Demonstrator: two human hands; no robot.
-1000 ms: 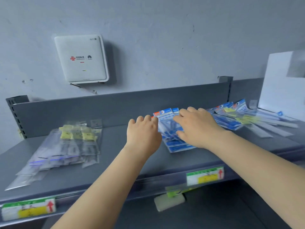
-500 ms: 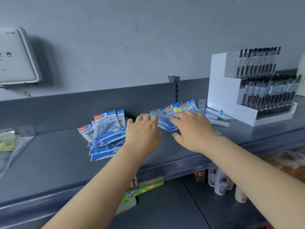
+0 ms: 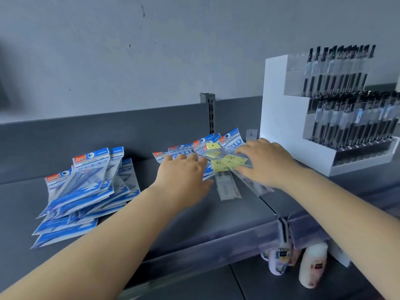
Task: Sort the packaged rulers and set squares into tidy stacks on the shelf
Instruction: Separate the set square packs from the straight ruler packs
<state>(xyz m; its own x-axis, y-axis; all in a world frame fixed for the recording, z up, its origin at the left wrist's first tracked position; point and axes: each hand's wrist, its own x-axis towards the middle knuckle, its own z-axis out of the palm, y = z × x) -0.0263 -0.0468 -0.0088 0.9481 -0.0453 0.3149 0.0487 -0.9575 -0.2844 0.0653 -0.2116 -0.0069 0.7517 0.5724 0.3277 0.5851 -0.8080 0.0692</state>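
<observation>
A fanned stack of blue set-square packs point(image 3: 86, 191) lies at the left of the grey shelf point(image 3: 194, 215). A second loose pile of blue packs point(image 3: 229, 138) sits at the back middle, with clear ruler packs bearing yellow labels point(image 3: 225, 161) spread on top. My left hand point(image 3: 184, 178) lies with fingers extended over the left part of this pile. To the right, my right hand point(image 3: 266, 163) rests flat on the ruler packs, fingers spread. Neither hand visibly grips a pack.
A white tiered pen display point(image 3: 329, 113) stands at the right back of the shelf, close to my right hand. The shelf's grey back panel point(image 3: 108, 131) rises behind the piles. Bottles point(image 3: 313, 267) stand on the lower shelf.
The view has swung right, leaving the left stack behind. Both hands have reached onto the second pile, the right one now lying on the yellow-labelled ruler packs.
</observation>
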